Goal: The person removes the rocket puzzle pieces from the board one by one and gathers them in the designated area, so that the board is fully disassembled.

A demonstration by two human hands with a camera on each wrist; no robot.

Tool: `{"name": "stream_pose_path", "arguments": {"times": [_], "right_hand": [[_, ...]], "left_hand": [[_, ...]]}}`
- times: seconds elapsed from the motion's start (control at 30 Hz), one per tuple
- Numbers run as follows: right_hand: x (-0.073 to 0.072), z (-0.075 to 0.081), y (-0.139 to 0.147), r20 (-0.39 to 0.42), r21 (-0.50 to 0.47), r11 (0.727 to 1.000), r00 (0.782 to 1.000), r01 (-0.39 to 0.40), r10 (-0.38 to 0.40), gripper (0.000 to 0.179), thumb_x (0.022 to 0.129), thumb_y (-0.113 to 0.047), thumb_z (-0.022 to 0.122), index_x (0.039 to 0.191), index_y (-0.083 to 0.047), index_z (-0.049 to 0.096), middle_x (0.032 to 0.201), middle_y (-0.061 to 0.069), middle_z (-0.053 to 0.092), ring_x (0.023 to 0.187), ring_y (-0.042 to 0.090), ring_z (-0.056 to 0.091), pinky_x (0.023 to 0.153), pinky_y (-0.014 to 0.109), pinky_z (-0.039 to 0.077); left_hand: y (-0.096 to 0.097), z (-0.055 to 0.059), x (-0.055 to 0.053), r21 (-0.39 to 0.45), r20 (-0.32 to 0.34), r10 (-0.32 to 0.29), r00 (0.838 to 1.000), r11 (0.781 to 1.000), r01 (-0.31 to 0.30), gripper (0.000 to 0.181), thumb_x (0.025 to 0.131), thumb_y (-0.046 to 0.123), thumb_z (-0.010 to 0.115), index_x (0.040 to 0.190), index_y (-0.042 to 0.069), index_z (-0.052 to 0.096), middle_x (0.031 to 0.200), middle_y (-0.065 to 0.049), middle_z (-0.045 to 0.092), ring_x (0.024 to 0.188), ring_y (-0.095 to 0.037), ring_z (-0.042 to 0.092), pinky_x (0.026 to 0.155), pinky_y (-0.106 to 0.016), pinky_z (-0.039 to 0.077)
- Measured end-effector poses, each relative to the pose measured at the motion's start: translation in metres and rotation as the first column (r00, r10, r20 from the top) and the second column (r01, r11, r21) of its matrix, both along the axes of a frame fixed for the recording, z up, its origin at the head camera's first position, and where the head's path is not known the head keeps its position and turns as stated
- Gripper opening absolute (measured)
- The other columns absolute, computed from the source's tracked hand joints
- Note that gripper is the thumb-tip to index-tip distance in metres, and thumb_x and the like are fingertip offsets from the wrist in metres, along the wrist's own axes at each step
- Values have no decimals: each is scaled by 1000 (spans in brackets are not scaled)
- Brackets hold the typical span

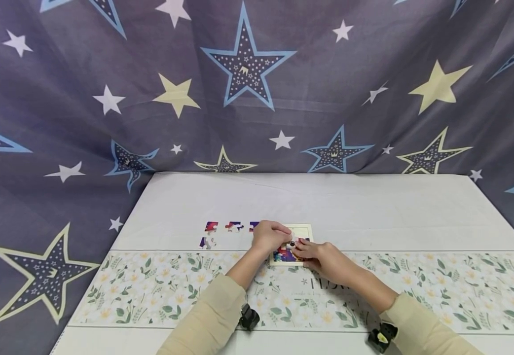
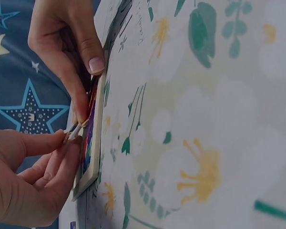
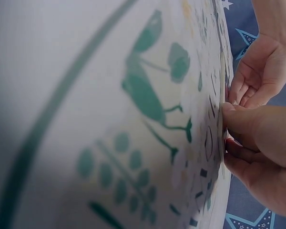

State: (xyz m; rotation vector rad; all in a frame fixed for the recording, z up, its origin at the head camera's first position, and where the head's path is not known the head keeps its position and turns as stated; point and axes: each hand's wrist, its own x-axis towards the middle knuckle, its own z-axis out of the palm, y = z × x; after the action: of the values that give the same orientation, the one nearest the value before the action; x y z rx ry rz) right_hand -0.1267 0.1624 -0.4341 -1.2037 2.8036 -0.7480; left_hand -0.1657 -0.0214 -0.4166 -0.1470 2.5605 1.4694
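A small jigsaw puzzle board (image 1: 309, 230) with a cream frame lies on the table, partly filled with colourful pieces. My left hand (image 1: 269, 237) reaches over its left side, pinching a small puzzle piece (image 2: 74, 130) between thumb and fingers. From the right comes my right hand (image 1: 325, 260). In the left wrist view its thumb (image 2: 96, 65) rests on the frame's near edge, and its extended index finger touches close to the pinched piece. The picture on the piece is mostly hidden by the fingers.
Left of the board lie several loose puzzle pieces, among them a red and purple one (image 1: 211, 226), another (image 1: 234, 227) beside it and one (image 1: 207, 242) nearer. A floral strip (image 1: 186, 286) crosses the white tabletop (image 1: 372, 207). Behind hangs a star-patterned curtain (image 1: 301, 108).
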Motion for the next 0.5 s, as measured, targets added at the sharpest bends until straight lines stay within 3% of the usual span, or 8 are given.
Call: {"name": "stream_pose_path", "arguments": {"times": [0.2,0.5], "right_hand": [[0,0,0,0,1,1000,1000,0,0,38,86,-2,66,124,-1,63,130,21,60,122,36,57,88,39,55],[0,0,0,3,8,1000,1000,-9,9,38,87,-2,65,125,-1,62,131,22,59,123,36,56,88,39,55]], "left_hand": [[0,-2,0,108,20,24,1000,994,-26,6,81,6,73,85,4,77,79,-14,75,59,-15,70,57,-24,57],[-1,-4,-1,129,-1,40,999,991,-40,6,81,4,72,84,1,76,78,-16,75,59,-17,71,58,-25,58]]}}
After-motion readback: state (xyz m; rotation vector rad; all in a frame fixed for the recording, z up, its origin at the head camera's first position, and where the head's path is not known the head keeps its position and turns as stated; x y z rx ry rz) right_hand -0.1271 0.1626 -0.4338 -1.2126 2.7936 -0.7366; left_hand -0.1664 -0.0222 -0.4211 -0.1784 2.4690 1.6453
